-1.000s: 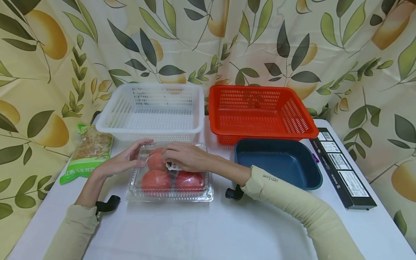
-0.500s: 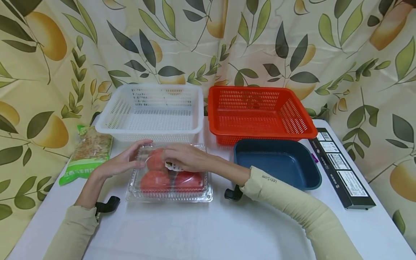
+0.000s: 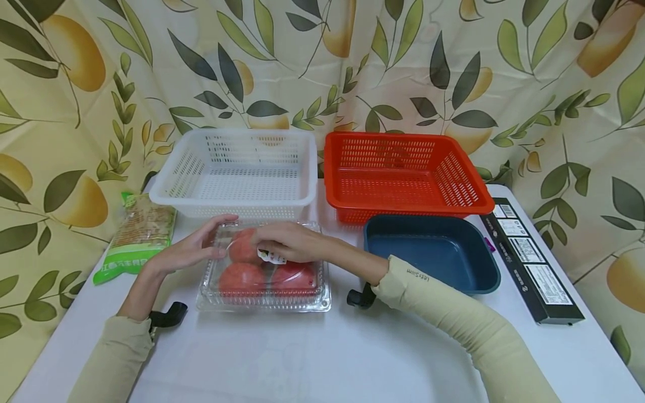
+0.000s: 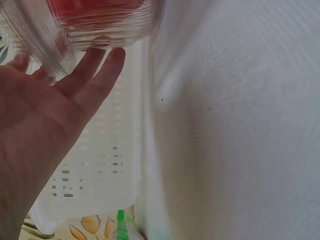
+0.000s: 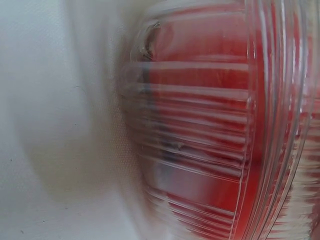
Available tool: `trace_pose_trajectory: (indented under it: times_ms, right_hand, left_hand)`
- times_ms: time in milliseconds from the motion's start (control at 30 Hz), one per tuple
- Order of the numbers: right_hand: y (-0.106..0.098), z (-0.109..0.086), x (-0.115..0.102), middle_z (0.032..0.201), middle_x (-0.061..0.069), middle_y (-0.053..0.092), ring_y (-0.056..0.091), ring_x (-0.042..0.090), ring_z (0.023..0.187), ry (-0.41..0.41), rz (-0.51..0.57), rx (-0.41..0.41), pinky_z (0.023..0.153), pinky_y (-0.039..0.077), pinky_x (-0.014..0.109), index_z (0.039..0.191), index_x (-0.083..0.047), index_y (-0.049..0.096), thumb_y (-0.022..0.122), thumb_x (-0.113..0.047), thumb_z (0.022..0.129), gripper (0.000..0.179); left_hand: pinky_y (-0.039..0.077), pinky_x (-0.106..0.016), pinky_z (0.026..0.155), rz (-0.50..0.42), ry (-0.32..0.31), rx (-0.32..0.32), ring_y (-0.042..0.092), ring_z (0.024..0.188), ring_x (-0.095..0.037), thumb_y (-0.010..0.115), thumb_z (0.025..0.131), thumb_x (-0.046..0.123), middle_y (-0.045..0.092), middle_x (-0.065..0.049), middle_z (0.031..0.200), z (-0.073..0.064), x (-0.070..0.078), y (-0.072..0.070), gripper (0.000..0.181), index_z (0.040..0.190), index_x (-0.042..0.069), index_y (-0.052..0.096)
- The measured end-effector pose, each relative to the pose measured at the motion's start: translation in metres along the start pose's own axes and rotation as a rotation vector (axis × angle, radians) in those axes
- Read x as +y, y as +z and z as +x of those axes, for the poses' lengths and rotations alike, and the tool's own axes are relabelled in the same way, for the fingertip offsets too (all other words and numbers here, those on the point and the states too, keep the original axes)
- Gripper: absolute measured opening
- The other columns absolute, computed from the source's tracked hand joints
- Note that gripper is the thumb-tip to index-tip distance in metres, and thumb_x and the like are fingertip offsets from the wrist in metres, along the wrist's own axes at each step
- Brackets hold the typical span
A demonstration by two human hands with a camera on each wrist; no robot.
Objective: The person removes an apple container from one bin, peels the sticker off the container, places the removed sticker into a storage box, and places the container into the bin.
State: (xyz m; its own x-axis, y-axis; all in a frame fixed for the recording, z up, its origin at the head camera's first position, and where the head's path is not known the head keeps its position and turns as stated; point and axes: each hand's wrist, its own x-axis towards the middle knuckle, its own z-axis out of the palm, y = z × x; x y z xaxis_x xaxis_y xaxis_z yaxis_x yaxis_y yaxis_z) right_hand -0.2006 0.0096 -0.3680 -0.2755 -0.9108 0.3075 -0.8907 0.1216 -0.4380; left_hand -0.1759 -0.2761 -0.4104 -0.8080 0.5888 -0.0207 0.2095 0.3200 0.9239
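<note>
A clear plastic clamshell box (image 3: 211, 296) with several tomatoes (image 3: 242, 279) inside lies in front of the white basket, lid down. My left hand (image 3: 188, 252) rests against the box's left end, its fingers mostly straight; the left wrist view shows fingertips touching the ribbed plastic wall (image 4: 105, 32). Over the lid, my right hand (image 3: 289, 242) has curled fingers and pinches a small white printed label (image 3: 272, 258) on the lid's top. Its fingertips are partly hidden. In the right wrist view only the box's ribbed side (image 5: 200, 110) appears, with no hand.
Behind the box stand a white basket (image 3: 232, 210) and a red basket (image 3: 403, 211). A blue basin (image 3: 428, 257) sits to the right, partly behind the right sleeve, beside a long black box (image 3: 534, 263). A green-and-clear food bag (image 3: 136, 235) lies at left on the white table (image 3: 302, 358).
My right hand shifts very slightly at the label, its fingers still curled there. The left hand and the box stay in place.
</note>
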Motion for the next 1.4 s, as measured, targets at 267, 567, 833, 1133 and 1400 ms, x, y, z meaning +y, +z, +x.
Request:
trace_pose_trajectory:
  times_ms: [267,567,833,1133,1400]
  right_hand:
    - [-0.0003,0.0,0.0016,0.097,0.0,0.066,0.058,0.013,0.091,-0.025,-0.02,-0.012,0.091,0.048,0.02,0.106,-0.01,0.064,0.054,-0.011,0.098,0.013]
    - [0.0005,0.0003,0.0029,0.095,0.0,0.065,0.057,0.013,0.09,-0.01,-0.008,-0.031,0.089,0.048,0.018,0.107,-0.01,0.064,0.053,-0.011,0.098,0.014]
    - [-0.0004,0.0007,0.0022,0.099,0.0,0.066,0.058,0.012,0.093,0.028,0.024,-0.048,0.092,0.048,0.018,0.108,-0.01,0.063,0.052,-0.013,0.099,0.014]
    - [-0.0009,-0.0018,0.006,0.091,0.004,0.062,0.053,0.01,0.086,0.027,0.211,0.021,0.081,0.047,0.018,0.105,-0.003,0.063,0.051,-0.006,0.098,0.013]
    - [-0.0046,-0.0032,0.0047,0.089,0.007,0.061,0.053,0.006,0.08,0.067,0.341,0.089,0.072,0.048,0.02,0.103,0.0,0.06,0.051,-0.004,0.098,0.011]
  left_hand:
    - [0.0,-0.071,0.114,-0.003,-0.003,0.002,-0.001,0.15,-0.04,0.059,0.092,0.011,0.015,-0.015,0.16,0.0002,0.0001,-0.0004,0.071,0.152,0.011,0.021]
    - [0.0,-0.071,0.114,-0.009,0.014,-0.003,0.001,0.149,-0.04,0.058,0.093,0.009,0.016,-0.015,0.159,0.0,-0.001,-0.0001,0.07,0.152,0.012,0.021]
    - [-0.001,-0.072,0.114,-0.008,0.013,-0.008,-0.001,0.149,-0.04,0.057,0.093,0.009,0.015,-0.014,0.16,-0.0001,-0.001,0.0008,0.071,0.153,0.014,0.021]
    - [-0.001,-0.073,0.113,-0.007,0.009,-0.001,-0.002,0.149,-0.04,0.057,0.092,0.01,0.015,-0.013,0.16,-0.001,-0.0004,0.0005,0.07,0.153,0.015,0.021]
    - [0.001,-0.072,0.113,-0.027,0.001,0.005,0.001,0.15,-0.038,0.057,0.092,0.009,0.017,-0.011,0.16,-0.0001,-0.0006,0.0021,0.07,0.152,0.017,0.023]
